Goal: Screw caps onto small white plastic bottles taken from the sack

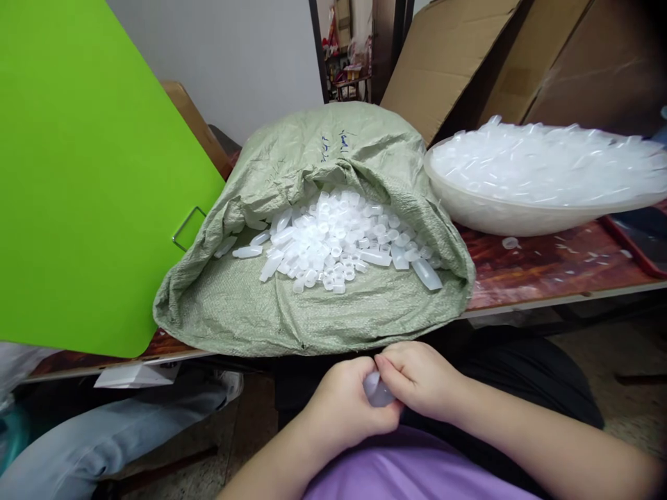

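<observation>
In front of my lap my two hands meet, both closed. A translucent whitish plastic piece (377, 390) shows between them, mostly covered, so its full shape is hidden. My left hand (347, 399) curls round it from the left. From the other side my right hand (423, 380) presses in with thumb and fingers together; its fingertips are partly hidden. Just beyond them lies a pale green woven sack (234, 312), its mouth facing me. Inside is a heap of small translucent white plastic pieces (333, 236), some short and ring-like, others longer like little bottles.
A large whitish bowl (500, 217) heaped with translucent plastic pieces stands right on the red-brown table (563, 264). Cardboard (448, 55) leans behind it. At left rises a bright green board (94, 180) with a metal loop. Another person's jeans-clad leg (104, 437) is below.
</observation>
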`<state>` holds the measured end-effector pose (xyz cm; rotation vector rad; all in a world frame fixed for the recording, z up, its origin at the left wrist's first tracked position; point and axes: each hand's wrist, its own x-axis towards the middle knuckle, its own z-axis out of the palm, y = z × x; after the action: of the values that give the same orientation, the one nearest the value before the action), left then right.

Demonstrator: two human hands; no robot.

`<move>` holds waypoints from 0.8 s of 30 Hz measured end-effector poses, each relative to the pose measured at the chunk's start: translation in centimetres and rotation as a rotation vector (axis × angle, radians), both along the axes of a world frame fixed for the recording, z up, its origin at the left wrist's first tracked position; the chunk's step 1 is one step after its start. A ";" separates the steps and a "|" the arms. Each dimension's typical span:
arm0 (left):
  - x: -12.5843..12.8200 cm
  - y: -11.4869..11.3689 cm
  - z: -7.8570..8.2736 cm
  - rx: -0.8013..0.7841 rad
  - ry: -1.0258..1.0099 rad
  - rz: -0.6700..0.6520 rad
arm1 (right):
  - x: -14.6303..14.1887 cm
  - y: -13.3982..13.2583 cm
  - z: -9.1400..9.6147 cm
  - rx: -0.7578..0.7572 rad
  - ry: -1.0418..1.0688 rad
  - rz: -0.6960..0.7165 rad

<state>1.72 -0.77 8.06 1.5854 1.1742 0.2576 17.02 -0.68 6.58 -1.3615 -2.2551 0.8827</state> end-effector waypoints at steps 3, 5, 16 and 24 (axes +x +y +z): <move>-0.2 0.4 -0.2 0.142 0.127 -0.046 | 0.8 0.0 0.6 0.100 -0.087 0.009; -0.4 0.9 -0.8 0.177 0.218 -0.103 | 1.4 0.6 1.4 0.223 -0.085 -0.042; 1.2 3.7 -6.3 0.404 0.120 -0.045 | -3.2 9.6 2.7 0.365 -0.404 -0.164; -2.1 1.5 -2.8 0.045 0.006 -0.153 | -2.6 9.1 1.5 0.395 -0.426 -0.131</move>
<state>-0.38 0.75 5.27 1.7070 1.0521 0.1798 14.41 8.37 8.06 -1.5869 -2.4294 0.0891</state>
